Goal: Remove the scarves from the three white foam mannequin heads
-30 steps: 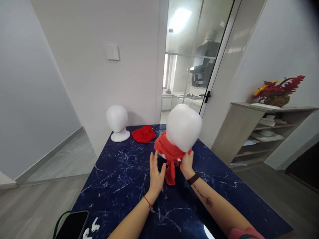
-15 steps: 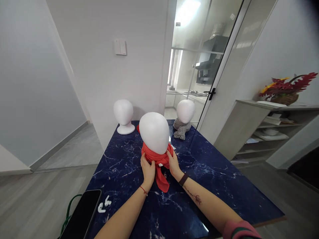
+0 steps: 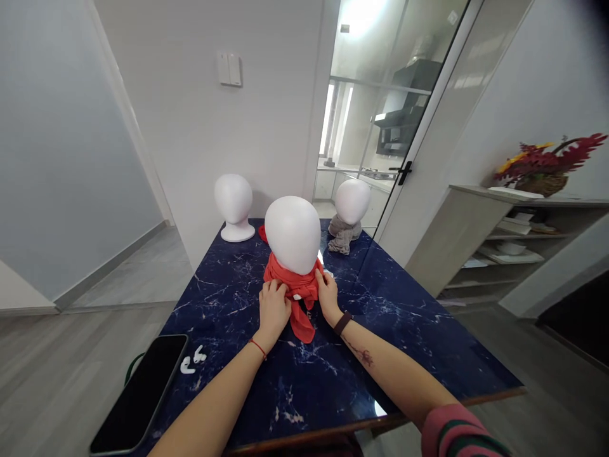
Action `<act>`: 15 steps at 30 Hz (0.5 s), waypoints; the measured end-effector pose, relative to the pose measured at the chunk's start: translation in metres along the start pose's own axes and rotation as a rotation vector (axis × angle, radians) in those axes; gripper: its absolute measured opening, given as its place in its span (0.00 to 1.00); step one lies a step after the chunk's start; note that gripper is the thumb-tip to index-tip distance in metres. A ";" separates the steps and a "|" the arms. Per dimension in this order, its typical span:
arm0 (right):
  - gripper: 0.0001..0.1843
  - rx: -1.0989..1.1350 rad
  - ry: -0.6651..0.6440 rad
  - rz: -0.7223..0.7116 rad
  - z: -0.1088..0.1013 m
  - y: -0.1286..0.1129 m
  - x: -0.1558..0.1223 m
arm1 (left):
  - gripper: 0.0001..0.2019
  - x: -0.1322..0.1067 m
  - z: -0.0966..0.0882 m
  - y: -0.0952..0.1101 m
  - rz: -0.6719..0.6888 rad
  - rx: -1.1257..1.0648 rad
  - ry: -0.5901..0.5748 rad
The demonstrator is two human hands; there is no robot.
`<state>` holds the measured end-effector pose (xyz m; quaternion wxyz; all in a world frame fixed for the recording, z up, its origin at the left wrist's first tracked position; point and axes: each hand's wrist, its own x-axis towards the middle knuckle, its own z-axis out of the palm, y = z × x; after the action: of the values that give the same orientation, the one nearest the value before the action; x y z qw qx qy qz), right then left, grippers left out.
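A white mannequin head (image 3: 293, 231) stands near the middle of the table, with a red scarf (image 3: 290, 277) wrapped around its neck. One end of the scarf hangs down in front onto the tabletop, and a small white tag shows by the folds. My left hand (image 3: 275, 308) is closed on the scarf's front left, fingers curled over the cloth. On the scarf's right side, my right hand (image 3: 328, 295) grips the edge with thumb and fingers. The cloth inside both hands is partly hidden.
Behind stand a bare white mannequin head (image 3: 233, 200) at left and another mannequin head (image 3: 353, 200) with a grey scarf (image 3: 343, 235) at right. A phone (image 3: 143, 393) and white earbuds (image 3: 193, 360) lie at the left of the blue marbled table (image 3: 404, 330).
My left hand has shifted from the scarf's lower left side to its front, fingers now curled over it. My right hand stays at the right side. The whole view has tilted slightly.
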<state>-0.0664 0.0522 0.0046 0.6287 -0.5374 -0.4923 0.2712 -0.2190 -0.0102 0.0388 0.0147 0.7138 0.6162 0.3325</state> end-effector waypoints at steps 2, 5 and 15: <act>0.22 0.010 -0.030 0.021 0.000 -0.001 -0.001 | 0.13 0.001 -0.001 -0.001 0.073 0.089 -0.050; 0.20 0.062 -0.014 0.054 0.000 -0.001 0.000 | 0.12 0.007 -0.005 -0.007 0.130 0.193 -0.084; 0.20 0.340 -0.097 0.250 0.007 0.007 0.009 | 0.10 0.024 -0.024 -0.030 0.044 0.328 -0.215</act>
<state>-0.0684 0.0644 0.0008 0.6472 -0.4668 -0.3988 0.4518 -0.2565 0.0088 0.0549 -0.0434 0.7514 0.6412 0.1497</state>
